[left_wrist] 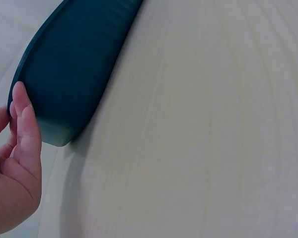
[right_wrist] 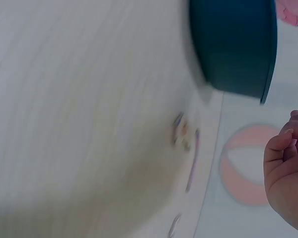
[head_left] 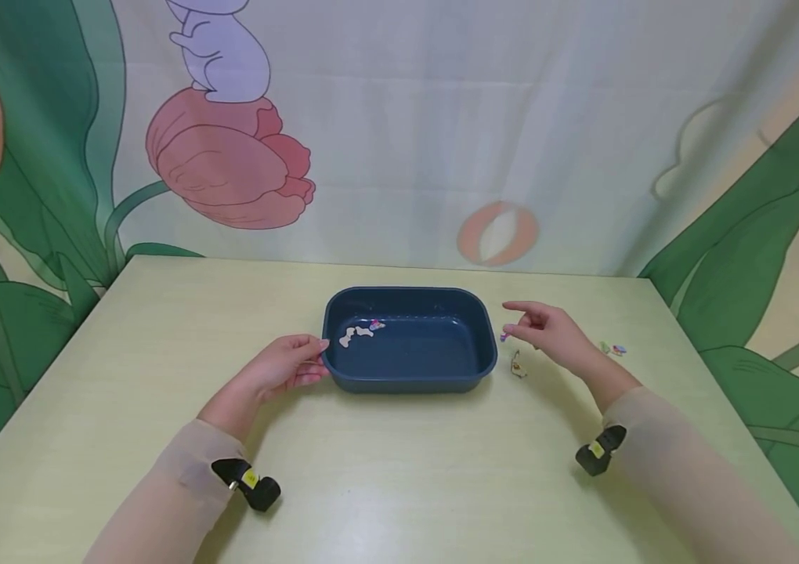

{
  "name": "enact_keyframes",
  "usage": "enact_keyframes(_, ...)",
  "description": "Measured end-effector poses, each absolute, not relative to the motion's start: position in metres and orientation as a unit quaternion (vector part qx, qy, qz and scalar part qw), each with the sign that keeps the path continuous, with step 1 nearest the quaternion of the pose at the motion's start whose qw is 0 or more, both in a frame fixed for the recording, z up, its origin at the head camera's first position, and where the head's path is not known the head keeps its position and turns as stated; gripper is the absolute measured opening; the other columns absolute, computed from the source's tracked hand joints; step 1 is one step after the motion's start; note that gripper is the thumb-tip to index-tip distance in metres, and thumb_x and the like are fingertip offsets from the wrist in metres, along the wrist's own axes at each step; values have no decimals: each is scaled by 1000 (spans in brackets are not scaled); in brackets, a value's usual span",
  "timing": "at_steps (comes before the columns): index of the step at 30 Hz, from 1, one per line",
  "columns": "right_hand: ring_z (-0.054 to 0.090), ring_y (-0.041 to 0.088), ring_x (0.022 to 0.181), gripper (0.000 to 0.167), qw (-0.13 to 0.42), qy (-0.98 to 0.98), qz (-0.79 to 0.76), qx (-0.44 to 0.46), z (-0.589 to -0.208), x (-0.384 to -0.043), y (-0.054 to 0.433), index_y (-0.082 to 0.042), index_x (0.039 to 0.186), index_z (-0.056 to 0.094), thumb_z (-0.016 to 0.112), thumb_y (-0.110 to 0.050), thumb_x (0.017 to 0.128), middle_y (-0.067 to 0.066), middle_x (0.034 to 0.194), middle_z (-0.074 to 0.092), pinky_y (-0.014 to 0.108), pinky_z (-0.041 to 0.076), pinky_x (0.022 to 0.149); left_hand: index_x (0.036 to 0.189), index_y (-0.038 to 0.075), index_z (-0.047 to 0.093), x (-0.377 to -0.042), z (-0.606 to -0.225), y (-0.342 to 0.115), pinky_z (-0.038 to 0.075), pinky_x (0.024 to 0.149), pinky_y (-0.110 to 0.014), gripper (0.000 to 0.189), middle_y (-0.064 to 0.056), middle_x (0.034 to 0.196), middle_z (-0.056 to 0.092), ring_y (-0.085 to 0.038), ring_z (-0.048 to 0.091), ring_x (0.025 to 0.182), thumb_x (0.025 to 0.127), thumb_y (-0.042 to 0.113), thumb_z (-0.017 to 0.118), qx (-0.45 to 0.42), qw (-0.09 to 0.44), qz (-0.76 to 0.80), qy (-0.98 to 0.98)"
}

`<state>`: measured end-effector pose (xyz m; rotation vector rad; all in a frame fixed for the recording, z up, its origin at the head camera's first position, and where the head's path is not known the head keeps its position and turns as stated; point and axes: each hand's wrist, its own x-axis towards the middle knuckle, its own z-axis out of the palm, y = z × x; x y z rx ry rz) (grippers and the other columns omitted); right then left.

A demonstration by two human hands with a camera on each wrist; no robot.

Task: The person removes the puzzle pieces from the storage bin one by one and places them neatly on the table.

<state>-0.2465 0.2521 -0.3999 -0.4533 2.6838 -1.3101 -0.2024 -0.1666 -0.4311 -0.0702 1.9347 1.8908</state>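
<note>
A dark blue rectangular basin (head_left: 410,384) stands on the table, with several small pale and coloured pieces (head_left: 364,331) inside at its left. My left hand (head_left: 294,364) pinches the basin's left rim between thumb and fingers; the left wrist view shows the fingers against the outer wall (left_wrist: 64,69). Just right of the basin hovers my right hand (head_left: 544,333), index finger stretched out and nothing visibly held. By its thumb tip is a small purple piece (head_left: 504,337), seemingly on the table in the right wrist view. Nearer me lies a small yellowish, dark-edged piece (head_left: 518,365).
Beyond my right wrist lie small green and multicoloured pieces (head_left: 614,349) on the pale wooden table (head_left: 399,470). A printed curtain (head_left: 399,157) hangs along the table's back edge. Both sleeves carry a black wrist camera (head_left: 600,452).
</note>
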Motion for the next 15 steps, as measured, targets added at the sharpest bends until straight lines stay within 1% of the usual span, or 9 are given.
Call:
enact_keyframes(4,45,20,64,48,68,872,-454,-172,-391,-249,229,-7,131,52,64,-28,89,14,80,54,26,38,52,104,-6,52,-203,-430,-167,53,68,-23,32,-7,79,62,-17,64,73,96,25,54,-21,220,681,698)
enact_keyframes(8,44,20,64,47,84,858,-470,-190,-386,-250,206,-6,131,52,64,-25,89,10,79,53,28,37,54,104,-6,52,-205,-431,-167,53,68,-23,32,-7,79,62,-17,64,73,96,25,54,-17,223,678,700)
enact_keyframes(11,43,18,63,45,89,854,-470,-204,-383,-252,189,-8,130,54,64,-23,89,7,77,53,28,37,55,103,-5,53,-206,-431,-168,53,69,-23,31,-7,79,62,-17,64,73,96,25,54,-12,224,675,703)
enact_keyframes(15,45,19,65,44,92,850,-467,-226,-384,-256,166,-7,128,55,65,-22,88,6,77,54,28,38,59,101,-4,54,-206,-432,-169,54,69,-23,30,-7,79,62,-17,64,72,96,25,54,-4,224,672,706)
